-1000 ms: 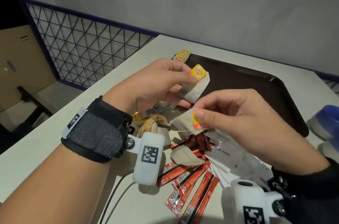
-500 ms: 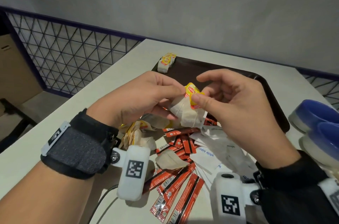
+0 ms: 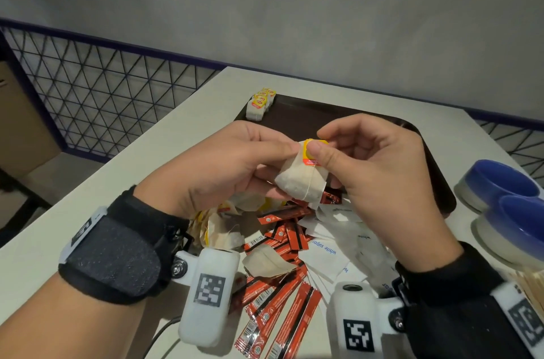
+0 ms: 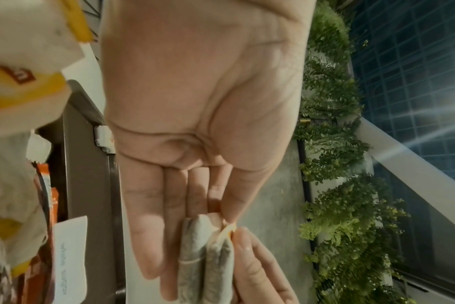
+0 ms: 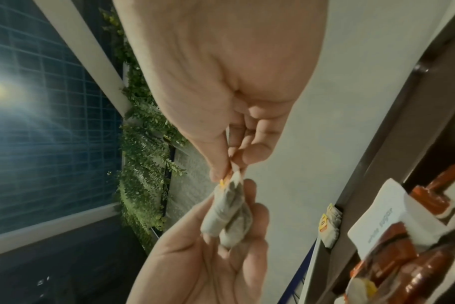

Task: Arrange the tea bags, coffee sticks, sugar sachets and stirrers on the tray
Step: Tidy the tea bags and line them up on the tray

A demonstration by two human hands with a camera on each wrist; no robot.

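Observation:
Two tea bags point(image 3: 301, 182) with yellow-red tags are held together above the near edge of the dark brown tray point(image 3: 368, 123). My left hand point(image 3: 282, 167) pinches them between thumb and fingers, seen edge-on in the left wrist view as tea bags point(image 4: 205, 257). My right hand point(image 3: 321, 147) pinches their tags at the top, with the tea bags point(image 5: 229, 218) hanging below it. A stack of tea bags point(image 3: 260, 104) stands in the tray's far left corner. Below my hands lie loose tea bags point(image 3: 220, 226), red coffee sticks point(image 3: 279, 300) and white sugar sachets point(image 3: 338, 247).
Two blue-lined bowls point(image 3: 500, 182) stand to the right of the tray. Wooden stirrers point(image 3: 530, 282) show at the right edge. A cable point(image 3: 159, 338) runs over the white table point(image 3: 88, 211) near my left wrist. A mesh railing point(image 3: 103, 99) borders the table's left side.
My right hand lifted its tea bag from above the pile and brought it against the one in my left hand. Both hands now hold the pair higher, over the tray's near edge.

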